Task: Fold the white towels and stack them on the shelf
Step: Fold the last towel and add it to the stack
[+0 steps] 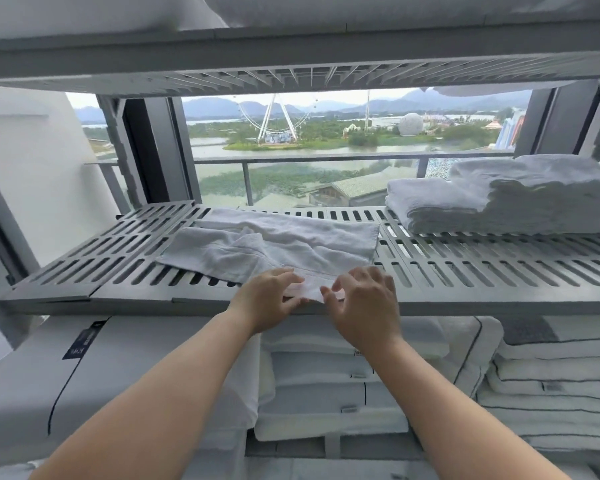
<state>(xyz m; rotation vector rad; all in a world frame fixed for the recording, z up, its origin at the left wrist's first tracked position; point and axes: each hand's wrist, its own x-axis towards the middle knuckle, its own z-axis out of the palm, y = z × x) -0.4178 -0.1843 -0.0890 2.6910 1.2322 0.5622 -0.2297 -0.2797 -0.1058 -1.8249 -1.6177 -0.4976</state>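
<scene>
A rumpled white towel [274, 242] lies partly spread on the grey slotted shelf [465, 268], its near corner hanging over the front edge. My left hand [267, 299] pinches that near corner from the left. My right hand [364, 299] touches the same corner from the right, fingers curled on the cloth. A stack of folded white towels [499, 199] sits at the right of the same shelf, apart from the loose towel.
Another slotted shelf [291, 67] hangs close above. Below the working shelf lie folded linens with dark piping [551, 375] and flat white bedding [84, 375]. Behind the shelf is a window with a balcony railing [326, 161].
</scene>
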